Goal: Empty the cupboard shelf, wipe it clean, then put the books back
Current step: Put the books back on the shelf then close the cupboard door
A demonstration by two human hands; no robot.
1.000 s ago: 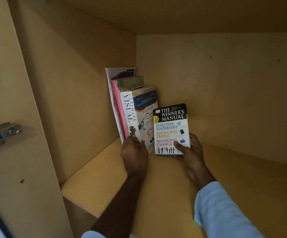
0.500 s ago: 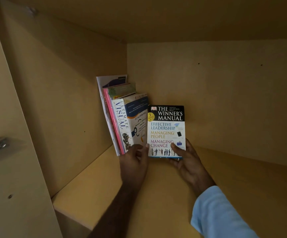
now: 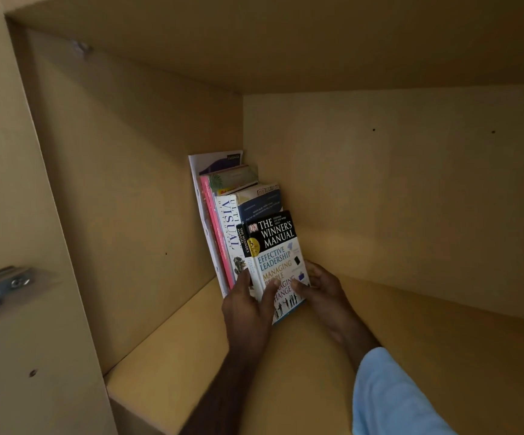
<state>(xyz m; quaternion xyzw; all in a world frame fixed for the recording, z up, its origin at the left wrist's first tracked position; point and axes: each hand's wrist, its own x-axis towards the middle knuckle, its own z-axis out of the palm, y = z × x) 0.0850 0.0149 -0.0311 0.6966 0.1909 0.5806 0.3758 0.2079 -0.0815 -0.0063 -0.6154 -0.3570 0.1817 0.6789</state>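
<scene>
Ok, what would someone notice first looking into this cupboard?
First, The Winner's Manual, upright against a short row of books in the shelf's back left corner, with the left hand and right hand gripping its lower edge. Next, the bare shelf to the right.

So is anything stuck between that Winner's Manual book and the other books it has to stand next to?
Nothing visible. The Winner's Manual already leans against the row of books, held by the left hand and the right hand. Only the left hand's fingers lie across its front cover.
</scene>
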